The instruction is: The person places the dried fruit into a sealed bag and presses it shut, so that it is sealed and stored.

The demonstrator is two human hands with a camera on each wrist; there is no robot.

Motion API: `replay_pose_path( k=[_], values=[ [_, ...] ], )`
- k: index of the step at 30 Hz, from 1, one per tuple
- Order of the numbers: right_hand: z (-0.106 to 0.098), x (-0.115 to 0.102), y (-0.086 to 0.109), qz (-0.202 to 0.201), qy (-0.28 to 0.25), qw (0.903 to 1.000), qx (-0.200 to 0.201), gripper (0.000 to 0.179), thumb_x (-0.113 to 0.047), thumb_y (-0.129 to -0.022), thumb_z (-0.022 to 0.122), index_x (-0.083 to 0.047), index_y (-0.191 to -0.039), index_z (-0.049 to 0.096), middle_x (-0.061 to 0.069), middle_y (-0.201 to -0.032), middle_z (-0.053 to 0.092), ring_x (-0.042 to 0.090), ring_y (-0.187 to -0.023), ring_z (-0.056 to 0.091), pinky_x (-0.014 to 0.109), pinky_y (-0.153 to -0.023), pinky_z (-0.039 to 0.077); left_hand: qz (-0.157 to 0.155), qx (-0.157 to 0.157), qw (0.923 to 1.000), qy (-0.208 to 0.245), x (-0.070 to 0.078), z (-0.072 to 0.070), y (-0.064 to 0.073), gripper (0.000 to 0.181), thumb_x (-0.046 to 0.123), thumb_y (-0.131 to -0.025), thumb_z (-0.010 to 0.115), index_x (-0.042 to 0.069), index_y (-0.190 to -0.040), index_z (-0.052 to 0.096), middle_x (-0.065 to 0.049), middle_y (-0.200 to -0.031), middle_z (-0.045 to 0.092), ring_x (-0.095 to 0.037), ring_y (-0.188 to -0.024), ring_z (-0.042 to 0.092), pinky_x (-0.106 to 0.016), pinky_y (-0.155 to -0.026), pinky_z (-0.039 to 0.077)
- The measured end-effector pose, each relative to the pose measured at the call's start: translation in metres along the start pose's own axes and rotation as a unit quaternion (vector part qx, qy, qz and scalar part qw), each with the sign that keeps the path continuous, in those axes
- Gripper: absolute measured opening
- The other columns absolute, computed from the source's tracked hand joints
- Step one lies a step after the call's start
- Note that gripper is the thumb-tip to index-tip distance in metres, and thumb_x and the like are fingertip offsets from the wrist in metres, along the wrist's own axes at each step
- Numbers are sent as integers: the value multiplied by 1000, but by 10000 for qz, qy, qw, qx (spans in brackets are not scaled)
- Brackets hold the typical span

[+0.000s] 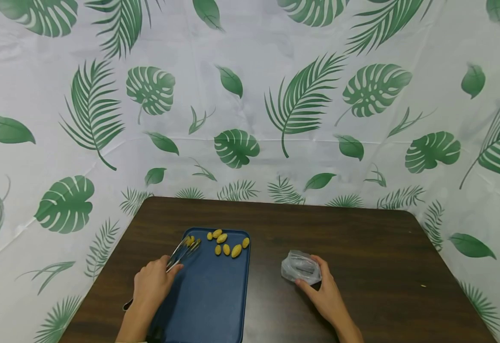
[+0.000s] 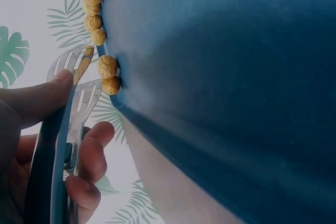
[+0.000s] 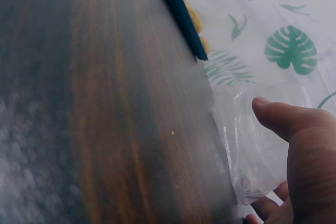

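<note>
My left hand [image 1: 152,285] grips metal tongs [image 2: 90,95] with slotted ends and dark handles. The tong ends are apart, over the far left corner of a blue tray [image 1: 209,295]. Small yellow wrinkled oval pieces [image 1: 236,251], perhaps dried fruit, lie along the tray's far end. A couple sit by the tong tips; whether the tongs touch them I cannot tell. To the right of the tray, my right hand [image 1: 329,293] holds a crumpled clear plastic bag [image 1: 300,267] between thumb and fingers, near the table surface. The bag partly covers the fingers in the right wrist view.
The dark wooden table [image 1: 387,247] extends to the right of the tray, with a tiny pale scrap [image 1: 423,286] on it. A white cloth [image 1: 241,109] printed with green leaves hangs behind the table and around its sides.
</note>
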State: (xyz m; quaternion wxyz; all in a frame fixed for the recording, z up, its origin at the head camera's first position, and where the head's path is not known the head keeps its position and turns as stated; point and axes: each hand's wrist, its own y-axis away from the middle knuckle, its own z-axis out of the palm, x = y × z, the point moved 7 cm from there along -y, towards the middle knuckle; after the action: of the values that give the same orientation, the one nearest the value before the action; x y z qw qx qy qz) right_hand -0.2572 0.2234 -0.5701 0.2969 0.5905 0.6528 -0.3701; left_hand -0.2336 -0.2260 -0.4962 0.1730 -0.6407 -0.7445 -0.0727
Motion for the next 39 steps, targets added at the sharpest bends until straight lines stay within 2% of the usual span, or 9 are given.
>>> replay_pose_path(
  k=[7,12,22,29,39],
  values=[
    [0,1,0,57,47,10000,-5,82,-41,-89,81,-13,-152,37,20,-146,56,43,-136,50,66,-108,38,86,34,9999,-48,2,1,-1,45,36,-94,75,-4,-113,71,-26,-91,75,-45,-72,70,-57,-57,52],
    [0,1,2,89,48,9999,14,82,-42,-88,82,-14,-152,38,20,-148,55,43,-137,49,66,-108,37,35,23,10000,-45,0,4,-2,42,35,-94,74,-3,-113,72,-27,-92,75,-47,-75,70,-58,-59,51],
    [-1,0,1,-120,12,9999,58,80,-39,-88,83,-13,-151,41,17,-146,57,38,-135,53,62,-108,39,-34,-82,10000,-8,-3,9,-1,40,33,-95,73,-1,-115,73,-28,-97,75,-48,-81,71,-59,-63,53],
    [-1,0,-1,-252,-138,9996,26,83,-36,-86,85,-13,-153,41,14,-142,59,36,-131,55,63,-106,40,26,9,9999,101,0,6,3,39,33,-94,74,-1,-115,74,-28,-99,75,-48,-83,71,-60,-64,54],
    [-1,0,0,-251,49,9997,-13,85,-39,-86,84,-9,-153,40,17,-144,58,40,-133,53,64,-105,40,87,168,9986,487,11,-2,10,37,34,-93,75,3,-113,76,-25,-101,76,-46,-84,72,-60,-67,54]
  ],
)
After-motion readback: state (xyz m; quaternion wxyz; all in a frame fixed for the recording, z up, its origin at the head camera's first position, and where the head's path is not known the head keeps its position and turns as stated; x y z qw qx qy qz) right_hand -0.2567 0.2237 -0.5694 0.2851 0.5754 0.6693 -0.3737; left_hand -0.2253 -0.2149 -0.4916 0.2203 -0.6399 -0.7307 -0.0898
